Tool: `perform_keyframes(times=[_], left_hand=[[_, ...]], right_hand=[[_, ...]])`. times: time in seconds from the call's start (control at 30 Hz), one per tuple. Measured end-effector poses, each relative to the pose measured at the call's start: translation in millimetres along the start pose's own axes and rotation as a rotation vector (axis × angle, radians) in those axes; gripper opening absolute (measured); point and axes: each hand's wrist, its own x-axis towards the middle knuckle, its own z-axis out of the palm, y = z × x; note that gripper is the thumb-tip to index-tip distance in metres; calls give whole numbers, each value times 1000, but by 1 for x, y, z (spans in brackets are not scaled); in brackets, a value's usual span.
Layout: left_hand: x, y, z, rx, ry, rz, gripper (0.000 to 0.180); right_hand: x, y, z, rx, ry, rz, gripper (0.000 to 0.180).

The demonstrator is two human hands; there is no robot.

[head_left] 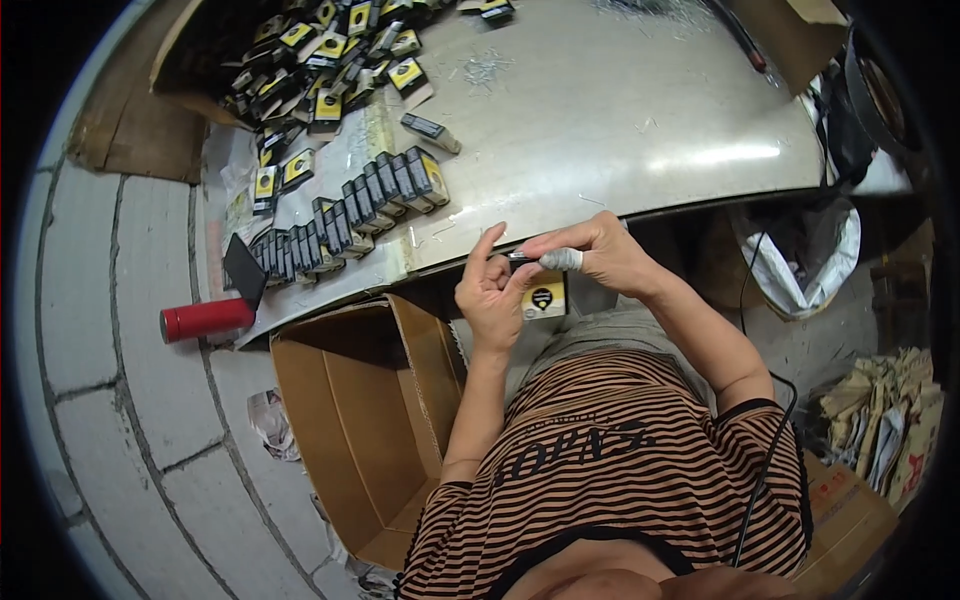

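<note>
Just off the table's front edge, my two hands meet around a small dark object [518, 258], mostly hidden by fingers. My left hand [490, 302] pinches it from the left, its index finger pointing up and away. From the right, my right hand [612, 262] closes on it with thumb and fingers; one finger wears a white wrapping [562, 259]. Right below the hands is a yellow, black and white small box [545, 297], which neither hand appears to grip. On the table to the left stand rows of small black and yellow boxes [378, 190], packed side by side.
A heap of similar boxes [330, 60] spreads from a tipped carton at the far left. Loose thin metal pieces [485, 70] lie on the table [600, 110]. An open cardboard box [340, 430] is by my left arm, a red cylinder [205, 320] at the table corner, a lined bag [810, 260] at right.
</note>
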Motion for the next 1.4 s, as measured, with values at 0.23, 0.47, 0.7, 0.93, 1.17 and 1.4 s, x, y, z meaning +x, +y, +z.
perform_keyframes(times=[0.23,0.47,0.7,0.93,1.17,1.4], left_hand=[[38,46,-15,409,234,452,13],[126,81,-12,680,226,493,11],[200,25,-38,1390,-188,184,31],[297,1,-53,1386,-481,317,58],[351,-6,-54,1534,-343,406,22],[360,27,-150,781,136,273,23]], right_hand=[[72,-33,-13,-280,77,-105,24],[197,-3,-9,-753,115,-460,53],[171,-12,-56,-685,85,-415,34],[268,6,-90,-1042,337,-456,50],[363,23,-125,-1432,521,-293,63],[341,25,-39,-1130,-59,-630,51]])
